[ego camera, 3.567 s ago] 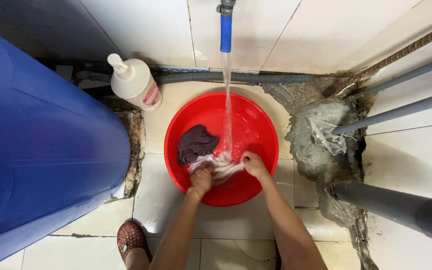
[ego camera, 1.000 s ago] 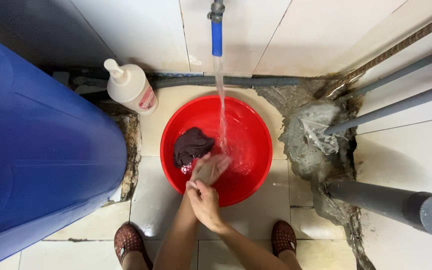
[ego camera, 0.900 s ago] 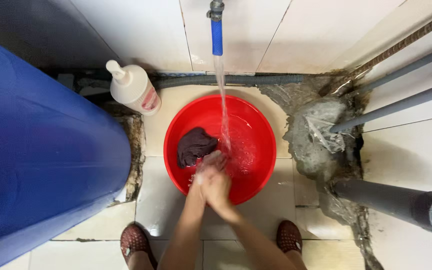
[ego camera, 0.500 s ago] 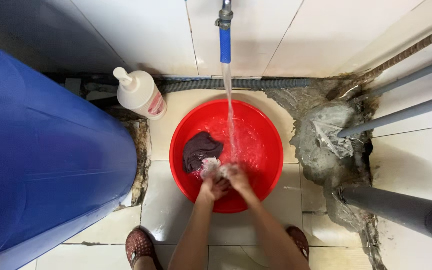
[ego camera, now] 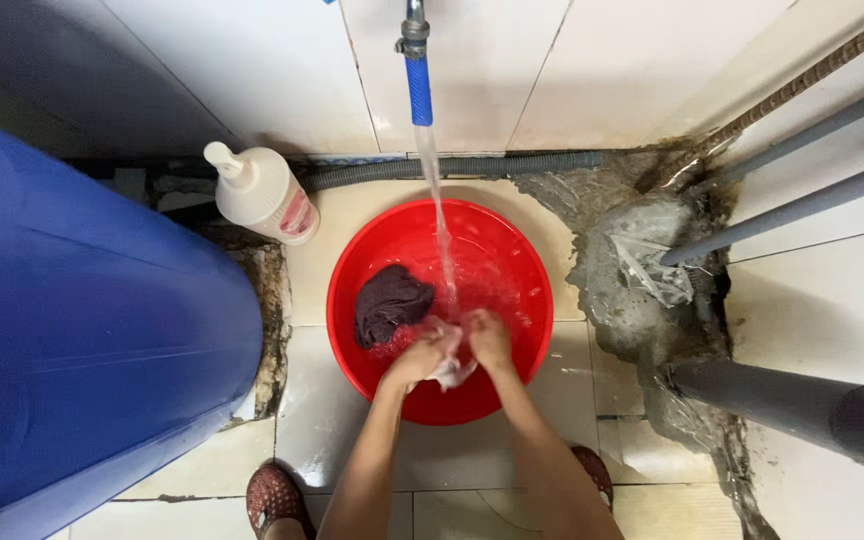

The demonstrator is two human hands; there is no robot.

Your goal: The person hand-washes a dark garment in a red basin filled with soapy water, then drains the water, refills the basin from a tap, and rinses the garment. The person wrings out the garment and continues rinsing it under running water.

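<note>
White cloth [ego camera: 449, 371] half-hidden between left hand [ego camera: 420, 357], right hand [ego camera: 489, 340]

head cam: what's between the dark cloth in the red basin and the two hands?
Only shallow water on the red basin floor. The dark cloth lies just left of the left hand and right hand, which grip a pale cloth. Head view.

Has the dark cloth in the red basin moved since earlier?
No. The dark cloth lies at the left of the red basin, as before.
</note>
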